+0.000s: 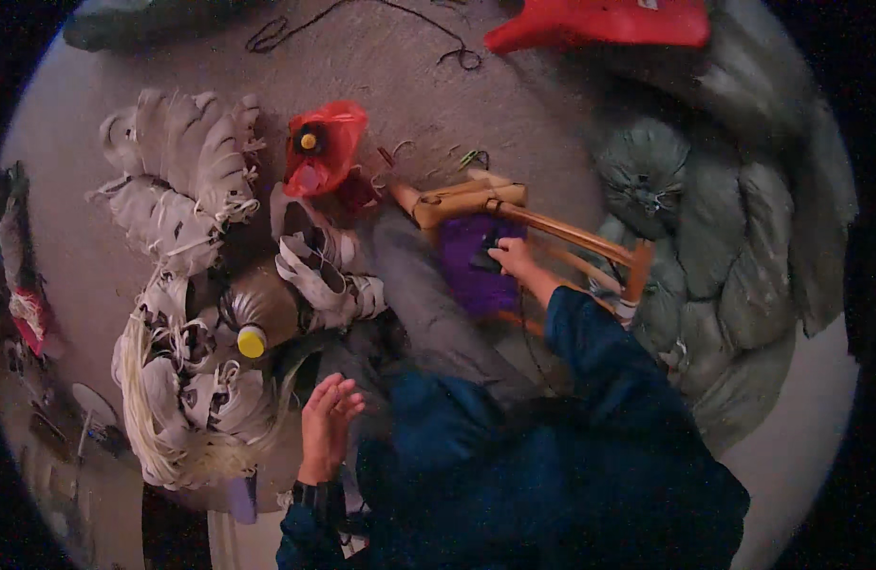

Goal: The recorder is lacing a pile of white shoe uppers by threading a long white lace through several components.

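My right hand [516, 258] is closed on a small black object [485, 255] over a purple cloth or pad [461, 271]. The object's kind is not clear. A wooden frame [566, 226] with rounded bars surrounds the purple piece, beside my grey trouser leg [423, 294]. My left hand [330, 413] is raised near my lap, fingers stretched and close together, with nothing visible in it. Nearest to it are a large bottle with a yellow cap [252, 342] and pale cloth pieces with straps [329, 285].
Pale tied bundles [177, 180] and a hank of cream cord [134, 380] lie to the left. A red plastic bag [338, 142] holds a yellow-capped bottle. Full grey-green sacks [713, 237] are heaped on the right. A red plastic object [599, 24] and a dark cord [400, 11] lie at the far side.
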The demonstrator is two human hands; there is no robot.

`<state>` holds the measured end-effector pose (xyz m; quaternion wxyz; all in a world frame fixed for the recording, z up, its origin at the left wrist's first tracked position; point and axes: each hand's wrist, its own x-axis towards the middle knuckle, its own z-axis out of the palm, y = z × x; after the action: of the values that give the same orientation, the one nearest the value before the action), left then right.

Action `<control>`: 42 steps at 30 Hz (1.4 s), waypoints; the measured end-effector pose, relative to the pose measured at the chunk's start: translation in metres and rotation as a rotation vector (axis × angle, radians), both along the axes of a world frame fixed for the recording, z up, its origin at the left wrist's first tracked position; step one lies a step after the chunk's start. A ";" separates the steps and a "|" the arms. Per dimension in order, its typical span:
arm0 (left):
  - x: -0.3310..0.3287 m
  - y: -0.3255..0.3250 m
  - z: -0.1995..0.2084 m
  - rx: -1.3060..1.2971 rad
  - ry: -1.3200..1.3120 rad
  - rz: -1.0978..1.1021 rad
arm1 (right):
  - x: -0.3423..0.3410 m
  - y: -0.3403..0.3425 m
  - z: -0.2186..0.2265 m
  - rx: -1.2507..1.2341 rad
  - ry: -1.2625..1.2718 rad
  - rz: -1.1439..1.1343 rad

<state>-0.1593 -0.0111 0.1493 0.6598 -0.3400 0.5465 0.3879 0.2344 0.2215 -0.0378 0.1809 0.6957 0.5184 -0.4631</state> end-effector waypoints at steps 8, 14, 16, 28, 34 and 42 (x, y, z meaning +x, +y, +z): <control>0.009 0.002 -0.011 -0.058 0.021 0.002 | 0.023 -0.035 -0.058 0.354 -0.251 0.370; -0.009 0.032 -0.025 0.124 0.370 -0.089 | -0.116 -0.016 0.030 0.303 0.362 0.460; -0.021 0.039 -0.039 0.316 0.589 -0.255 | -0.194 -0.011 0.102 0.088 0.587 0.482; -0.006 -0.006 -0.038 0.587 1.264 -1.045 | -0.359 -0.071 0.266 -0.145 1.406 0.899; -0.002 -0.007 -0.016 0.563 1.112 -1.036 | -0.372 -0.070 0.280 -0.334 1.344 0.998; 0.007 -0.003 0.017 0.660 0.905 -0.926 | -0.382 -0.063 0.286 -0.492 1.413 1.120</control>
<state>-0.1519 -0.0142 0.1666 0.5337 0.3369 0.7084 0.3160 -0.1479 0.1586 0.2484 0.1628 -0.1566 0.6552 -0.7209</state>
